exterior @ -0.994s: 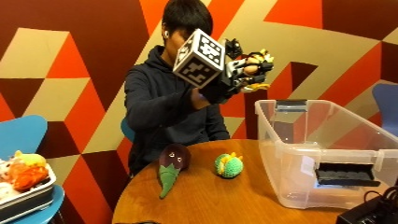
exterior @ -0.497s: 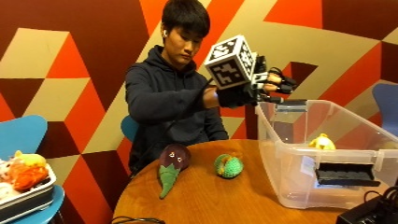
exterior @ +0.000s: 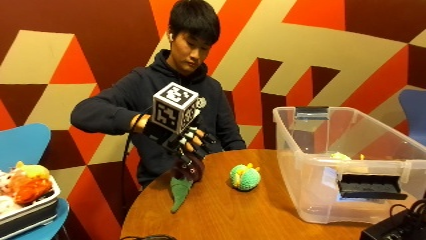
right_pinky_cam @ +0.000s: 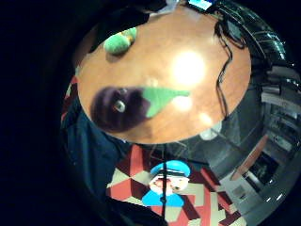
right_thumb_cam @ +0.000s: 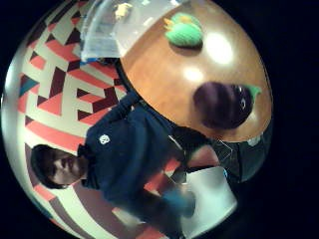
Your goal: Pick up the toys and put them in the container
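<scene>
Eggplant toy next, right under your gloved hand.

The purple eggplant toy lies on the round worktop near your edge, its long axis running from the dark body by you out to the green tip pointing away across the wood. Your right hand hovers just above the body end, fingers spread and slack, holding nothing. The green round toy sits apart, between the eggplant and the clear container, which holds a yellow toy. Judged from here, a straight drop onto the body should do.
</scene>
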